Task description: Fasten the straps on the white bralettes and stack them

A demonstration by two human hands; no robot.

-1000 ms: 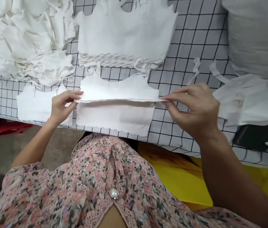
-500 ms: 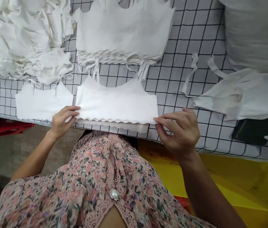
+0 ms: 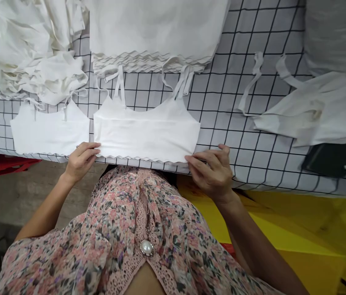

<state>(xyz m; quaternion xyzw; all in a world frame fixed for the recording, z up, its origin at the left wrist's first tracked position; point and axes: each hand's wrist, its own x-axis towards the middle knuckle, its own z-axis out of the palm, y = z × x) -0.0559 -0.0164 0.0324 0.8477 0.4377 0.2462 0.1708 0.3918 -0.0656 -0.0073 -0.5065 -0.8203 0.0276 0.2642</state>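
Observation:
A white camisole bra top (image 3: pixel 146 133) with thin straps lies flat at the table's near edge, its wavy hem towards me. My left hand (image 3: pixel 82 159) pinches its lower left corner between thumb and fingers. At the lower right corner, my right hand (image 3: pixel 211 170) holds the hem in a pinch, other fingers partly curled. Another white bra top (image 3: pixel 51 131) rests just to the left, close to my left hand. Beyond the held top is a neat stack of white tops (image 3: pixel 157 32) with wavy hems.
A loose heap of white garments (image 3: pixel 28 45) fills the far left. On the right lie a crumpled white strappy garment (image 3: pixel 323 108), a dark green flat item (image 3: pixel 334 157) and a large grey-white bundle (image 3: pixel 337 37). The table has a checked cloth (image 3: pixel 222 94); yellow containers (image 3: pixel 271 229) stand below.
My right hand has moved left and slightly down with the hem's corner. The lower layer that showed under the hem is now covered. The view has shifted slightly.

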